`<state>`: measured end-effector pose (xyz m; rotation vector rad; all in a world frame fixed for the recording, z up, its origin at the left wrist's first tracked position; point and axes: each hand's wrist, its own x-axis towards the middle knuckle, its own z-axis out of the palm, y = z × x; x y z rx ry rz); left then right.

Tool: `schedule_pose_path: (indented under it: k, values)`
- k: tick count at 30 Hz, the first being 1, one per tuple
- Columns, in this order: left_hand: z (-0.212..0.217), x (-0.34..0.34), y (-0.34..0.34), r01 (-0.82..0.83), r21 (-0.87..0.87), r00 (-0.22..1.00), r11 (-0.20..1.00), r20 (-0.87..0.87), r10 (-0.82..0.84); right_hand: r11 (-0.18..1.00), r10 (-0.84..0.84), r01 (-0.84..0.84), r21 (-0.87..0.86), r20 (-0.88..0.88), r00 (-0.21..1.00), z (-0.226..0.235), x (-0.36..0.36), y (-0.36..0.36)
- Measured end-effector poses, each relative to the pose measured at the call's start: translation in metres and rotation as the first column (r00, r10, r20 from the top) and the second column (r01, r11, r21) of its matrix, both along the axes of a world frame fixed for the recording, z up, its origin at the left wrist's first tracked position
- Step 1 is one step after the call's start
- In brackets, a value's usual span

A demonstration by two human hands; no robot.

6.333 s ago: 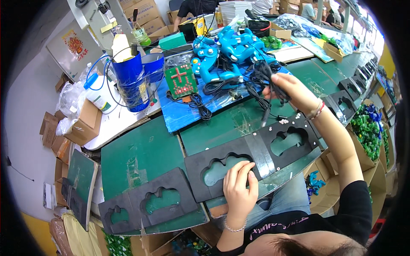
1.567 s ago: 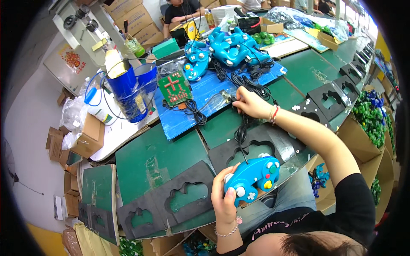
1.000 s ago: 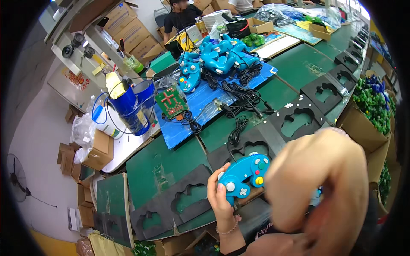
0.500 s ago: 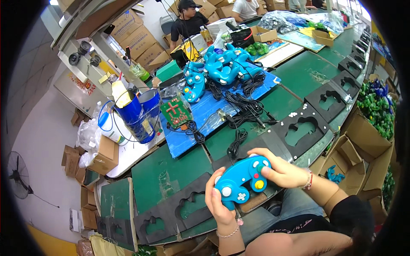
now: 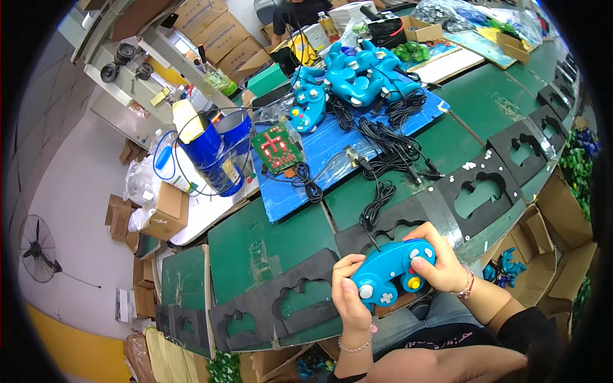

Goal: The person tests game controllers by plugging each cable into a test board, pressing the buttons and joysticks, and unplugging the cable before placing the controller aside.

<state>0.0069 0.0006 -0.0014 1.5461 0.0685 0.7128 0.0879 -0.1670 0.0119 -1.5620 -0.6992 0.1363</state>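
Observation:
I hold a blue game controller (image 5: 391, 276) in both hands, low in the view, above the near edge of the green table (image 5: 255, 246). My left hand (image 5: 348, 301) grips its left handle, thumb by the grey stick. My right hand (image 5: 440, 265) wraps the right handle, thumb near the coloured buttons. Its black cable (image 5: 377, 204) runs up across the table. Black foam trays with controller-shaped cutouts (image 5: 300, 300) (image 5: 479, 195) lie under and beside my hands.
A pile of blue controllers (image 5: 354, 76) with tangled cables (image 5: 396, 140) rests on a blue sheet (image 5: 332, 153). A green circuit board (image 5: 276, 145), blue buckets (image 5: 214, 150) and cardboard boxes (image 5: 163, 210) stand at left. Another person (image 5: 300, 13) sits at the far side.
My right hand came back from the cables and closed on the controller's right handle. The controller now sits lower and nearer me, held in both hands.

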Motion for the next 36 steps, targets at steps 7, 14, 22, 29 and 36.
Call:
schedule_pose_path:
  k: [7, 14, 22, 29, 36]
  values:
    - [0.012, -0.004, 0.003, -0.06, 0.116, 0.998, 0.991, 0.014, 0.059, 0.993, 0.048, -0.049, 0.106, 0.014, 0.999, 0.005, 0.003, 0.005]
    - [0.008, 0.005, 0.015, -0.052, 0.076, 0.998, 0.996, -0.028, 0.054, 0.997, 0.019, -0.015, 0.073, -0.053, 0.998, -0.002, 0.007, 0.02]
    - [-0.004, 0.003, 0.006, -0.166, 0.115, 0.983, 0.979, -0.064, 0.174, 0.999, 0.023, -0.026, -0.034, -0.08, 0.997, -0.004, 0.007, 0.01]
    - [0.006, 0.02, -0.017, -0.192, -0.014, 0.966, 0.981, -0.178, 0.187, 0.985, 0.117, -0.102, 0.139, -0.111, 0.987, -0.003, 0.004, 0.007]
    - [0.01, 0.034, -0.034, -0.106, -0.01, 0.966, 0.994, -0.239, 0.101, 0.985, 0.106, -0.095, 0.141, -0.072, 0.992, -0.013, 0.008, 0.01]
